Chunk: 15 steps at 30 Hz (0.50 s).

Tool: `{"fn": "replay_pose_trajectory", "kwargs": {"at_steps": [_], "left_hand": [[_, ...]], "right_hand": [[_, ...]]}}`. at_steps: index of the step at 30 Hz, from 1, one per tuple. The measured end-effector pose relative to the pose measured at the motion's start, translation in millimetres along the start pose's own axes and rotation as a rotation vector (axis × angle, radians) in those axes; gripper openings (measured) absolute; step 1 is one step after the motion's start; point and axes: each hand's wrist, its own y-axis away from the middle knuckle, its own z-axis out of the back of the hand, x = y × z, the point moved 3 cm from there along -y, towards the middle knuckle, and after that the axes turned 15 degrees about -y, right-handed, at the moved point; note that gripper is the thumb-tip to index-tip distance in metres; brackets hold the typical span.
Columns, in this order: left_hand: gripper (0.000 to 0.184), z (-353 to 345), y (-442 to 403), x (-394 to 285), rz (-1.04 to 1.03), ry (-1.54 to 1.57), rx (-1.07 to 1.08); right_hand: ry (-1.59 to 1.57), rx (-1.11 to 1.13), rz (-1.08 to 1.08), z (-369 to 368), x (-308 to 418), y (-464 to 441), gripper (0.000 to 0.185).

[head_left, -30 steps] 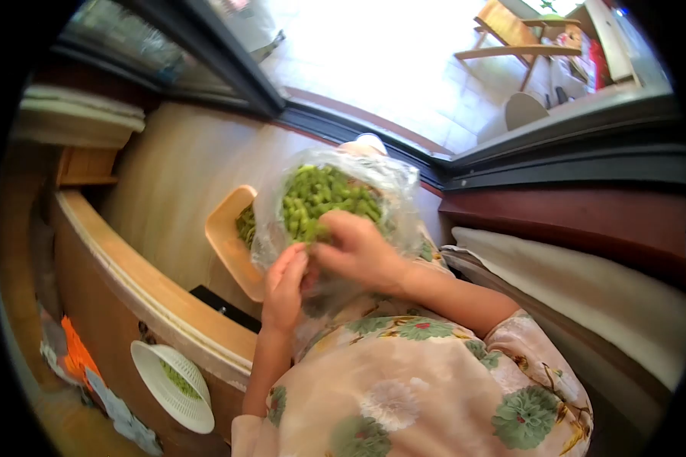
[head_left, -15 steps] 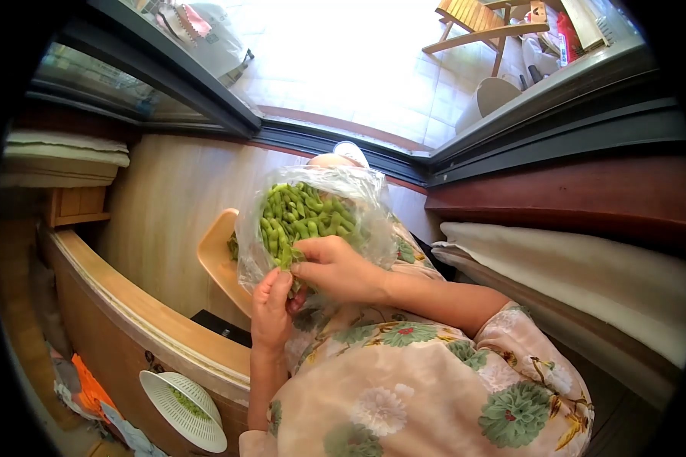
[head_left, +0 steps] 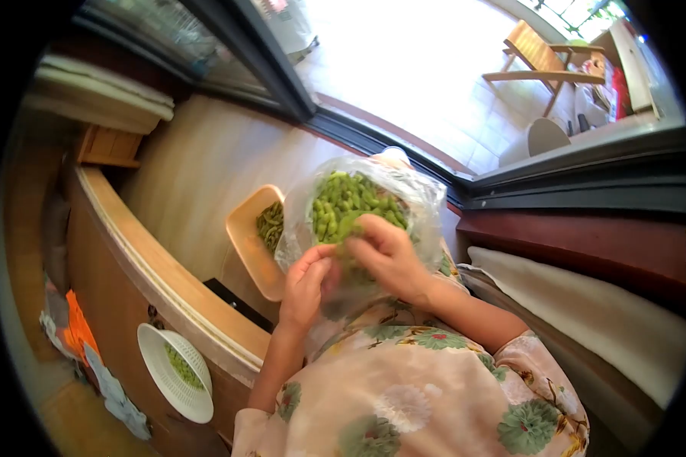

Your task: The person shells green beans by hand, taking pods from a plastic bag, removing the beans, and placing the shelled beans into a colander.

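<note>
A clear plastic bag full of green edamame pods rests in the lap. Over its near edge, my right hand pinches a green pod, blurred by motion. My left hand is closed just left of it, thumb and forefinger pressed together. What lies between those left fingertips, if anything, is too blurred to make out. To the left of the bag is a tan plastic bin with darker green pods or shells inside.
On the curved wooden surface at left stands a white slotted basket with green beans in it. A dark sliding-door frame runs ahead. Beyond it is a wooden chair. A pale cushion lies at right.
The camera view has shifted, so the bin's contents show more. My right hand has moved up and away from my left; earlier, both hands' fingertips met on a green pod.
</note>
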Motion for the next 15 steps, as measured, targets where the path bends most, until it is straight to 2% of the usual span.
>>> {"fn": "replay_pose_trajectory", "kwargs": {"at_steps": [3,8,11,13,15], "left_hand": [[0.023,7,3,-2,-0.003,0.069,-0.031],[0.020,33,18,-4,-0.034,0.320,-0.121],[0.019,75,43,-2,-0.186,0.415,-0.211],[0.017,111,73,-5,-0.207,0.455,-0.482],[0.020,147,109,-14,-0.237,0.353,-0.767]], "right_hand": [[-0.189,-0.013,-0.243,-1,3,-2,0.010],[-0.242,0.035,-0.303,-9,-1,-4,0.013],[-0.233,0.074,-0.320,-10,-4,-4,0.013],[-0.217,0.073,-0.326,-10,-5,-3,0.014],[-0.188,0.062,-0.331,-11,-4,-2,0.015]]}}
